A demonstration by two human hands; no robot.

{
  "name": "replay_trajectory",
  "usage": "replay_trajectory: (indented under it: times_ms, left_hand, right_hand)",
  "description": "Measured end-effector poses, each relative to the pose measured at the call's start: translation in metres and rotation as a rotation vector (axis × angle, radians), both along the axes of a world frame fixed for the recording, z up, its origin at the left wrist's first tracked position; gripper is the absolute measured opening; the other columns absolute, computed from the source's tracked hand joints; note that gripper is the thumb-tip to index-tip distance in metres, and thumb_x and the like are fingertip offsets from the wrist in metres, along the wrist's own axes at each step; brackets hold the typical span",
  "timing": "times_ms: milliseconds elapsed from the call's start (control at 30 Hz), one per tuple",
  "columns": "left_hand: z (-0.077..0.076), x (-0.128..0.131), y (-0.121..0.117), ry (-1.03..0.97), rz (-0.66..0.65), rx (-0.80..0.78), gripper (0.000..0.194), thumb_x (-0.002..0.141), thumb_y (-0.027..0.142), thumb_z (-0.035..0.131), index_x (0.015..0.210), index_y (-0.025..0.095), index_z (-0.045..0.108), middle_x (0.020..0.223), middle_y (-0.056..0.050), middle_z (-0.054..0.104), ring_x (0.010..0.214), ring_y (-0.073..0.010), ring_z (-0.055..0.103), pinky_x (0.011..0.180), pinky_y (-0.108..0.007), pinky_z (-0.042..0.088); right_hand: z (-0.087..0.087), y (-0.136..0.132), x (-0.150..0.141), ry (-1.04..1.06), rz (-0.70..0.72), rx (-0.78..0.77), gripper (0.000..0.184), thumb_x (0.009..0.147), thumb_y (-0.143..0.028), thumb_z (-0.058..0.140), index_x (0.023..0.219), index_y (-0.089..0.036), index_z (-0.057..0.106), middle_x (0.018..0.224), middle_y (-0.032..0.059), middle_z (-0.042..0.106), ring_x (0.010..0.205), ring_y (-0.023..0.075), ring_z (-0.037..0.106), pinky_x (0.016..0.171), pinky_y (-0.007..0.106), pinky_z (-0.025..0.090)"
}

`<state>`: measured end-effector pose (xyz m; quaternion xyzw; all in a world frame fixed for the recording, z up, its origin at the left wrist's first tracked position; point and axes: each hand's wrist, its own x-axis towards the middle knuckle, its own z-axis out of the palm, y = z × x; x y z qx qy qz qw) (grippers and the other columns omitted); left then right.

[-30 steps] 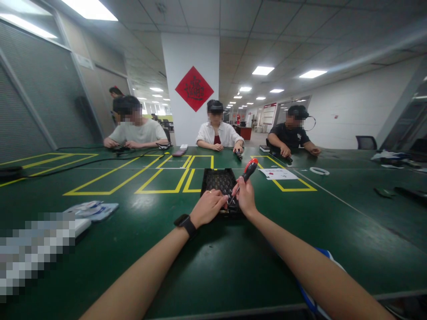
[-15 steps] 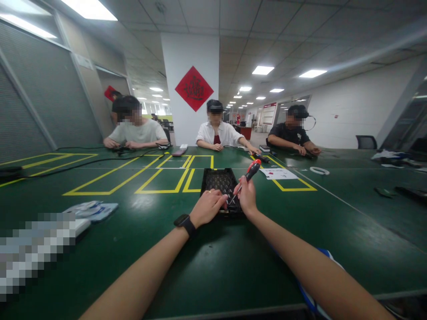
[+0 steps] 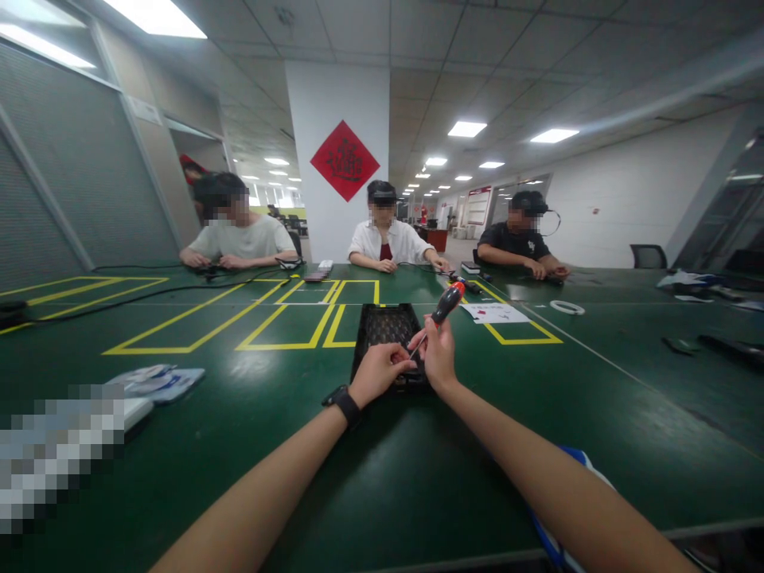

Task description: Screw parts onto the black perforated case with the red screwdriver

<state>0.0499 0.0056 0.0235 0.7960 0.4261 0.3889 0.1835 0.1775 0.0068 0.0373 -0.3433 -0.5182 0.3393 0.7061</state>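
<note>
A black rectangular case (image 3: 391, 322) lies in front of me, its inside showing a patterned dark surface. My right hand (image 3: 440, 360) grips a screwdriver (image 3: 447, 304) with a red and black handle. The handle leans up and to the right, and the thin shaft slants down toward the near part of the case. Over the near left side of the case my left hand (image 3: 379, 372) is closed in a pinch beside the screwdriver's tip. Whatever sits between those fingertips is too small or hidden to make out.
Yellow tape (image 3: 286, 347) marks rectangles on the green table (image 3: 239, 446). A printed sheet (image 3: 495, 313) and a white ring (image 3: 567, 307) lie beyond my right hand. Flat packets (image 3: 161, 383) are at left. Several people sit across the table, a white-shirted person (image 3: 391, 239) among them.
My left hand has lifted and drawn its fingers into a pinch by the screwdriver tip. The screwdriver has shifted slightly. Across the table, the white-shirted person's arm has reached toward the right.
</note>
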Motion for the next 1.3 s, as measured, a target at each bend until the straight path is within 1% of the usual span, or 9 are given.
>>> replay_trajectory:
  times_ms: [167,333,433,633,800,900,1067,1200,1300]
  left_hand:
    - [0.0006,-0.0038,-0.0005,-0.034,-0.052,0.011,0.021,0.078,0.031,0.054,0.081,0.015,0.067,0.071,-0.002,0.066,0.063,-0.0122,0.055,0.061,-0.022,0.039]
    - [-0.0026,-0.0028,-0.0018,-0.081,-0.044,0.032,0.019,0.072,0.033,0.06,0.078,0.015,0.062,0.07,-0.001,0.063,0.062,-0.0116,0.053,0.059,-0.021,0.039]
    - [-0.0039,-0.0031,-0.0011,-0.075,-0.034,0.011,0.018,0.071,0.031,0.062,0.076,0.014,0.061,0.067,-0.001,0.061,0.061,-0.0115,0.053,0.057,-0.021,0.039]
    - [-0.0029,-0.0059,-0.0006,-0.073,-0.07,-0.014,0.017,0.078,0.028,0.054,0.08,0.014,0.064,0.068,-0.001,0.063,0.062,-0.0114,0.054,0.061,-0.022,0.04]
    - [-0.0055,-0.0049,0.0018,-0.156,-0.096,-0.009,0.019,0.071,0.031,0.062,0.08,0.014,0.06,0.073,-0.001,0.062,0.064,-0.0108,0.054,0.06,-0.021,0.042]
    - [-0.0065,-0.0045,0.0028,-0.14,-0.068,-0.014,0.018,0.07,0.03,0.063,0.076,0.014,0.058,0.066,0.001,0.059,0.059,-0.0099,0.051,0.056,-0.02,0.04]
    - [-0.0051,-0.005,0.0015,-0.063,-0.026,0.008,0.013,0.075,0.026,0.058,0.076,0.014,0.06,0.066,0.0,0.061,0.06,-0.0106,0.052,0.058,-0.021,0.038]
    - [-0.0048,-0.0045,0.0003,-0.031,-0.051,0.032,0.014,0.078,0.025,0.053,0.079,0.014,0.063,0.068,-0.001,0.062,0.062,-0.0108,0.052,0.061,-0.022,0.038]
    - [-0.0068,-0.0031,0.001,-0.048,-0.048,0.02,0.017,0.075,0.03,0.057,0.079,0.014,0.062,0.07,-0.001,0.062,0.062,-0.011,0.053,0.059,-0.021,0.038]
  right_hand:
    - [-0.0017,0.0003,-0.002,-0.025,0.114,0.022,0.037,0.084,-0.048,0.035,0.103,-0.018,0.044,0.05,-0.0057,0.054,0.033,0.0058,0.035,0.035,0.016,0.026]
    - [-0.0033,0.0006,-0.0037,-0.066,0.044,0.042,0.035,0.084,-0.047,0.038,0.101,-0.018,0.045,0.05,-0.0064,0.052,0.035,0.0054,0.037,0.036,0.016,0.029]
    - [-0.0025,-0.0018,-0.0039,-0.08,0.073,0.049,0.035,0.084,-0.047,0.039,0.103,-0.019,0.044,0.05,-0.0065,0.052,0.035,0.0055,0.037,0.036,0.016,0.028]
    - [-0.0023,-0.0035,-0.0035,-0.093,0.122,0.059,0.034,0.085,-0.046,0.035,0.104,-0.019,0.046,0.051,-0.0062,0.051,0.036,0.006,0.036,0.038,0.017,0.03]
    - [-0.0026,-0.0035,-0.0044,-0.108,0.131,0.068,0.031,0.084,-0.044,0.039,0.101,-0.02,0.046,0.05,-0.0067,0.049,0.038,0.0062,0.039,0.04,0.016,0.032]
    - [-0.0021,-0.004,-0.005,-0.106,0.142,0.057,0.03,0.083,-0.044,0.041,0.1,-0.02,0.046,0.049,-0.0069,0.049,0.039,0.0064,0.04,0.04,0.016,0.033]
    - [-0.0029,-0.0034,-0.0041,-0.104,0.149,0.059,0.032,0.085,-0.044,0.037,0.103,-0.019,0.046,0.049,-0.0065,0.049,0.037,0.0062,0.037,0.039,0.016,0.031]
    - [-0.0047,-0.0018,-0.0032,-0.107,0.136,0.066,0.033,0.086,-0.043,0.034,0.105,-0.019,0.046,0.05,-0.0062,0.05,0.036,0.0057,0.035,0.038,0.016,0.03]
    - [-0.0053,-0.0009,-0.0033,-0.112,0.097,0.083,0.031,0.086,-0.042,0.036,0.103,-0.019,0.046,0.051,-0.0063,0.049,0.039,0.0056,0.038,0.04,0.016,0.032]
